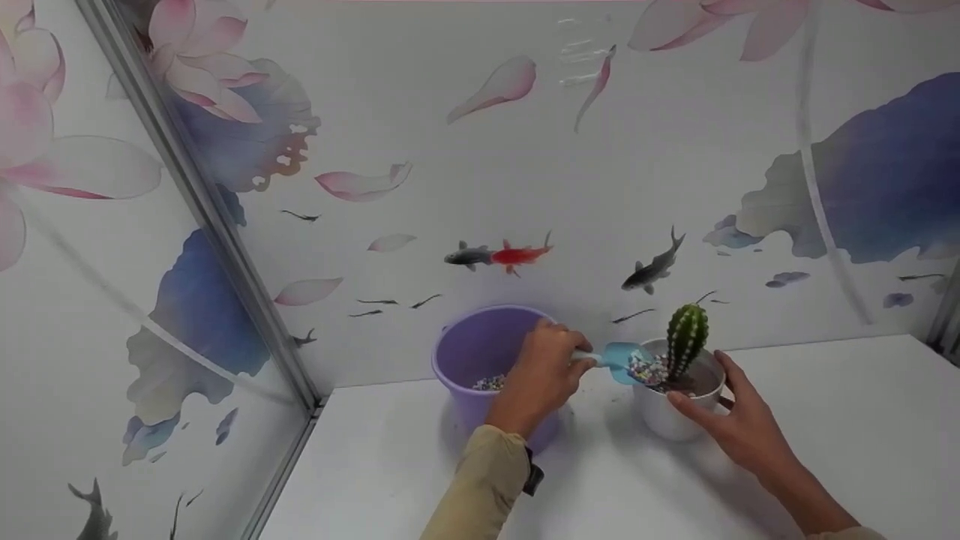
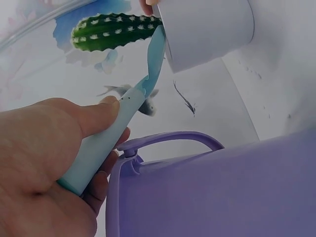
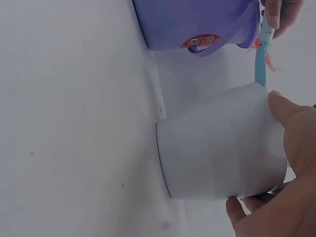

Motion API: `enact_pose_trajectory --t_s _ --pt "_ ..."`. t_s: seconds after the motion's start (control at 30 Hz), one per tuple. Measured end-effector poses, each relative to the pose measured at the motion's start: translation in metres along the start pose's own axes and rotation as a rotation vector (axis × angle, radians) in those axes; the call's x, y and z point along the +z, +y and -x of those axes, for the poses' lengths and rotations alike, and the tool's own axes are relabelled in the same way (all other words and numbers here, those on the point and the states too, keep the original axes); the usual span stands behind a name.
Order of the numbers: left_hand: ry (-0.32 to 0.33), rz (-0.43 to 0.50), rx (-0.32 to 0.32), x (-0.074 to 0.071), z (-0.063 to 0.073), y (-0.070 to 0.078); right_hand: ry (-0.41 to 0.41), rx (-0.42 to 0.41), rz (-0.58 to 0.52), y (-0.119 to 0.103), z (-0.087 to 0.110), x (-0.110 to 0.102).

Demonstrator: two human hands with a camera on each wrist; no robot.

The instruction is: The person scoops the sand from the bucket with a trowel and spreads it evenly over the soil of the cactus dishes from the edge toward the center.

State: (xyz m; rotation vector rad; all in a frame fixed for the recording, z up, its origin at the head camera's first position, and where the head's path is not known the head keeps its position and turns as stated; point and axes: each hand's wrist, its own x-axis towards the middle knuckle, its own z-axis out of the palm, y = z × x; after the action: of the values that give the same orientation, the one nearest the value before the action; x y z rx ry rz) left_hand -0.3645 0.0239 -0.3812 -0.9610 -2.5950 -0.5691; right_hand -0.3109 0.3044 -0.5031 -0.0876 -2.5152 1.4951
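While fingers of the left hand (image 1: 535, 375) pinch the blue scoop (image 1: 618, 355), those of the right hand (image 1: 742, 420) grip the white pot (image 1: 670, 416). Scoop blade's at pot's 9 o'clock, purple bucket (image 1: 471, 349) beyond. Looks light, stiff; hold handle.

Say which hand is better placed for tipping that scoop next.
Probably the left hand: it grips the blue scoop, which reaches the rim of the white pot. The right hand is busy holding that pot.
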Motion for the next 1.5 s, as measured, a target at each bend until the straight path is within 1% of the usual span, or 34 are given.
enact_pose_trajectory --t_s 0.13,0.3,0.47,0.7,0.93,1.03,1.17,1.33,1.4,1.5 --pt "0.001 0.003 0.012 -0.001 -0.001 0.002 0.024 -0.007 -0.005 -0.002 0.001 0.002" --pt "0.01 -0.029 0.027 0.001 -0.001 0.005 0.054 0.02 0.021 -0.003 0.003 0.007" --pt "0.0 -0.035 0.009 0.002 0.001 0.007 0.049 0.048 0.03 -0.005 0.004 0.01" --pt "-0.013 -0.021 -0.009 -0.003 0.0 0.008 0.036 0.035 -0.004 -0.009 0.005 0.01" --pt "-0.018 -0.028 -0.021 -0.003 0.0 0.011 0.046 0.018 0.004 -0.01 0.008 0.01" --pt "-0.016 -0.044 -0.03 -0.002 0.0 0.013 0.051 0.022 0.002 -0.01 0.008 0.01" --pt "0.002 -0.095 -0.028 -0.001 -0.001 0.016 0.05 0.031 -0.008 -0.01 0.008 0.009" --pt "0.044 -0.179 0.008 -0.002 -0.001 0.02 0.061 0.025 0.001 -0.014 0.008 0.01" --pt "0.056 -0.197 0.02 -0.003 -0.001 0.021 0.064 0.019 0.004 -0.015 0.008 0.01" --pt "0.06 -0.188 0.016 -0.003 0.0 0.022 0.048 0.026 -0.008 -0.016 0.008 0.01"
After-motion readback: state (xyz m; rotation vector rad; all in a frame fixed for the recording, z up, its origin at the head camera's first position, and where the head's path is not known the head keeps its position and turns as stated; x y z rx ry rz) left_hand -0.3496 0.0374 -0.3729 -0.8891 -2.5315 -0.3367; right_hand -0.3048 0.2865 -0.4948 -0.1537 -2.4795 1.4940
